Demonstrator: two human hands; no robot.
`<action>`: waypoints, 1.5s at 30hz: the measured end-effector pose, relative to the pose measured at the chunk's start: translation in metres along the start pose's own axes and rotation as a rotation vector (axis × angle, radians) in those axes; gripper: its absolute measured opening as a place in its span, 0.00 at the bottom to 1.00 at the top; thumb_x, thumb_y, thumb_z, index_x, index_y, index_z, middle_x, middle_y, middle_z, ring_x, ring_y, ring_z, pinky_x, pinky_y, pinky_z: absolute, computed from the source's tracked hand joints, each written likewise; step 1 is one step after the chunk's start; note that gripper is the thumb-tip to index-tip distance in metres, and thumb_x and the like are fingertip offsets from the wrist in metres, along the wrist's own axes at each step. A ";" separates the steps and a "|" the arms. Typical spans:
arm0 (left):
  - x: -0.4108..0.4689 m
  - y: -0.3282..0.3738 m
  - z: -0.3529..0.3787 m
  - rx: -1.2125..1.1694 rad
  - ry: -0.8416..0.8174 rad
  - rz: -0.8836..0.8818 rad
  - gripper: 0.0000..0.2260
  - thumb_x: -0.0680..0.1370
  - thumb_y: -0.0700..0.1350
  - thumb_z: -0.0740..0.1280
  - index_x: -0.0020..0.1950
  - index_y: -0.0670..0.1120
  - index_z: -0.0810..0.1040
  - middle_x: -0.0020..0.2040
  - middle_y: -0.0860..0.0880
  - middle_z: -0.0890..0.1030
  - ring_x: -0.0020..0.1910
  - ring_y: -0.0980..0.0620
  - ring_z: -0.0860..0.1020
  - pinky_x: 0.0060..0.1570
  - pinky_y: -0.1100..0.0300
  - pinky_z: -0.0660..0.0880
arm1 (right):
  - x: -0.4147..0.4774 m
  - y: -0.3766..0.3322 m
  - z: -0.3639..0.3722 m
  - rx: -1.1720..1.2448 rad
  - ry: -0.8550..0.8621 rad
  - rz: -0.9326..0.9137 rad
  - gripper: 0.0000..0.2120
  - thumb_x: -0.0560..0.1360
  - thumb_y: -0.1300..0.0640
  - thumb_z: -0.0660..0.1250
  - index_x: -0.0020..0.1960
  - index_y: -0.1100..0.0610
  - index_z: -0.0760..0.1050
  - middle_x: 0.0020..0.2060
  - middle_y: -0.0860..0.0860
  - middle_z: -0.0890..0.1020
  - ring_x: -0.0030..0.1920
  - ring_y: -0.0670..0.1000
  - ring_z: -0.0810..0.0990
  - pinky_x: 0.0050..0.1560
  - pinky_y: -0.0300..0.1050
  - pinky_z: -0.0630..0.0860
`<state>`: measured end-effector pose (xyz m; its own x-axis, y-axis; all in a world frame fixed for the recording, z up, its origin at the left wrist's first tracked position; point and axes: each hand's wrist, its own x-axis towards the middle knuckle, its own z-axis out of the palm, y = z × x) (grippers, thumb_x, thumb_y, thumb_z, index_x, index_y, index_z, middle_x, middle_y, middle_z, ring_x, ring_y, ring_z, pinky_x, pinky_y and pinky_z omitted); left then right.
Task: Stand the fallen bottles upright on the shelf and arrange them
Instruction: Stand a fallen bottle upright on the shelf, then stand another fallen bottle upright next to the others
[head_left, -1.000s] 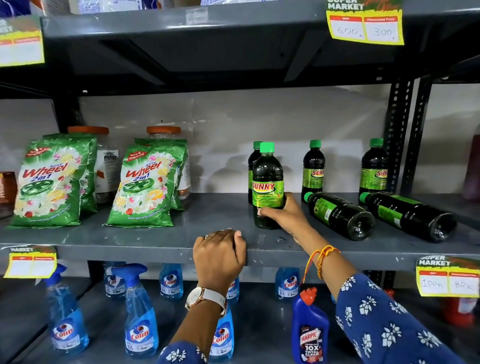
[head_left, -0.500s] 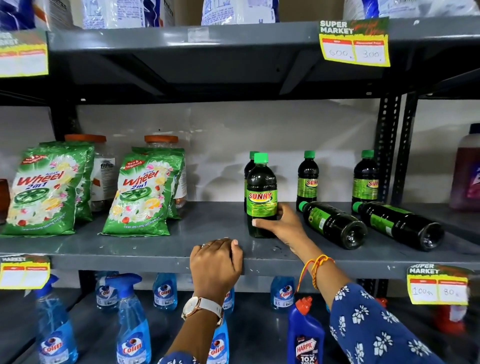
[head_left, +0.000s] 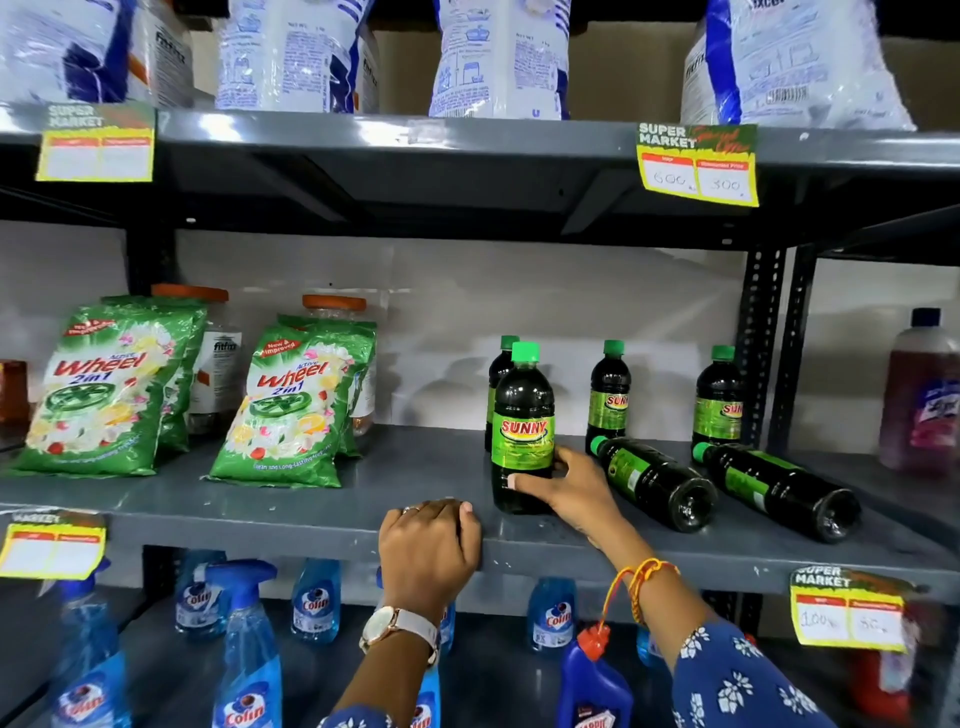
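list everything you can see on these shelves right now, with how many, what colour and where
Upright dark Sunny bottles with green caps: four, middle shelf, one in front, three behind.
Fallen dark Sunny bottles: two, middle shelf right, lying with caps toward the back.
Green Wheel detergent packets: two stacks, middle shelf left.
Clear jars with orange lids: two, behind the packets.
White and blue bags: several, top shelf.
Blue Colin spray bottles: several, bottom shelf.
Blue Harpic bottle with red cap: one, bottom shelf.
Yellow price tags: five, shelf edges.
Left hand: gripping the grey shelf edge.
Right hand: holding the front upright bottle.
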<state>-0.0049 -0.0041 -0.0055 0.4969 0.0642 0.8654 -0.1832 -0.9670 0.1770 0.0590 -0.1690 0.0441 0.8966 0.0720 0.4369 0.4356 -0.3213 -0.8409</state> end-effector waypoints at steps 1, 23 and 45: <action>0.000 0.000 0.000 0.002 0.004 -0.005 0.18 0.74 0.47 0.54 0.28 0.47 0.77 0.27 0.49 0.80 0.26 0.47 0.76 0.33 0.56 0.71 | -0.004 -0.001 -0.001 -0.012 0.001 -0.014 0.21 0.61 0.54 0.78 0.53 0.54 0.79 0.45 0.47 0.83 0.44 0.42 0.79 0.39 0.30 0.71; -0.002 0.000 -0.005 0.024 -0.086 -0.018 0.18 0.75 0.46 0.53 0.29 0.47 0.75 0.28 0.48 0.80 0.26 0.47 0.76 0.33 0.58 0.68 | -0.042 -0.013 -0.006 -0.128 -0.015 -0.122 0.18 0.62 0.46 0.75 0.50 0.45 0.77 0.43 0.43 0.81 0.45 0.42 0.80 0.40 0.27 0.70; -0.003 0.137 0.041 -0.021 -0.152 0.223 0.13 0.75 0.47 0.56 0.36 0.48 0.77 0.32 0.48 0.80 0.30 0.46 0.78 0.29 0.56 0.71 | 0.014 0.008 -0.102 -1.129 0.241 0.138 0.24 0.67 0.45 0.70 0.58 0.55 0.75 0.56 0.56 0.78 0.60 0.58 0.73 0.52 0.47 0.74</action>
<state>0.0036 -0.1470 -0.0034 0.5638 -0.1893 0.8039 -0.3190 -0.9478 0.0005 0.0670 -0.2665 0.0757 0.8394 -0.1717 0.5157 -0.0920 -0.9800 -0.1765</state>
